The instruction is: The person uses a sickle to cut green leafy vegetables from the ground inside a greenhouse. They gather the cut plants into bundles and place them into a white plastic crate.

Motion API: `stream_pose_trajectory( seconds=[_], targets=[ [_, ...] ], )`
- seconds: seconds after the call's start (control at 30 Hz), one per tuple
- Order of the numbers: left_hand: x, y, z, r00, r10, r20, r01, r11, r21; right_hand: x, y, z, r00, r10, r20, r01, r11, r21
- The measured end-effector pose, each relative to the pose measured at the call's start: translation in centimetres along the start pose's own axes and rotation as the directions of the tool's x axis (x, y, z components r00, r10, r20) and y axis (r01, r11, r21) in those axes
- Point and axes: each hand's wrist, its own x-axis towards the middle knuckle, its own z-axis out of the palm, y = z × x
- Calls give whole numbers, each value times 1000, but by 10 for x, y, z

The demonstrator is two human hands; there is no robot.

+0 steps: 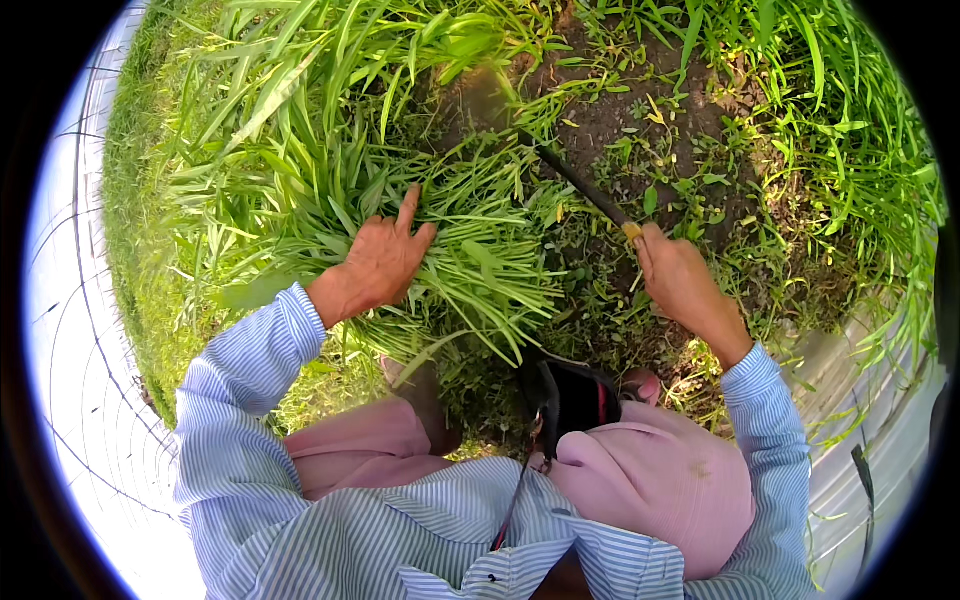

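Observation:
My left hand rests back-up on a thick bunch of long-stemmed leafy greens. Its index finger points away from me and the thumb stands apart. The stem ends of the bunch fan out to the right, with the leaves mostly on the left. My right hand grips the yellowish handle of a cutting tool with a long, dark blade, perhaps a knife or sickle. That blade slants up and left, and its far end reaches the leaves, where its shape is unclear.
Growing greens stand at the upper left, more at the right. Between them lies bare soil with low weeds. A black bag hangs between my pink-clad knees. Pale sheeting borders the left side, other sheeting the lower right.

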Motion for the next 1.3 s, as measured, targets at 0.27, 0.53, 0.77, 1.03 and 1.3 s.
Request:
stream_pose_trajectory(
  seconds=[0.27, 0.53, 0.77, 1.03, 1.3],
  targets=[
    [0, -1, 13, 999, -41, -20, 37, 986, -162, 26, -30, 12, 992, 10, 123, -10, 1000, -1],
    [-38, -7, 25, 970, 112, -215, -112, 994, 9, -21, -27, 9, 999, 7, -32, -4, 995, 97],
    [-23, -26, 43, 993, -115, 6, 114, 974, -195, 74, -63, 21, 950, -300, 82, 303, 952, -27],
    [-43, -14, 64, 992, -125, 20, 127, 987, -102, 7, -73, -14, 974, 59, 221, -31, 991, -128],
    [-44, -15, 88, 998, -63, -25, 53, 959, -279, 30, -107, 6, 943, 58, 328, 39, 958, -283]
  ],
)
